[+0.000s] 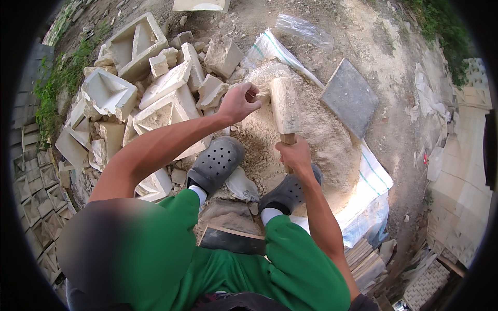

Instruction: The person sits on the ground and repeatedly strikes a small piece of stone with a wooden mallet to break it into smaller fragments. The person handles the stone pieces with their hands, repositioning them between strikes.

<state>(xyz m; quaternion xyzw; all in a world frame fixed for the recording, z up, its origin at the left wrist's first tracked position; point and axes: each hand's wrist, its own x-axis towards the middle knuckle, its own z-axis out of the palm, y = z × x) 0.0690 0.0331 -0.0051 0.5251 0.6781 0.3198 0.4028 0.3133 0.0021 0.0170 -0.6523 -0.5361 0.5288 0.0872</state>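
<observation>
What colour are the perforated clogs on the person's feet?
Dark grey, with white socks above; the perforated rubber clogs show best in the head view.

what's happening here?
A person in green trousers and grey clogs sits over a heap of pale crushed material on a white sack. The right hand grips the handle of a wooden mallet, head raised above the heap. The left hand holds a small pale chunk beside the mallet head. A pile of broken cast blocks lies to the left, and a grey slab to the right.
</observation>
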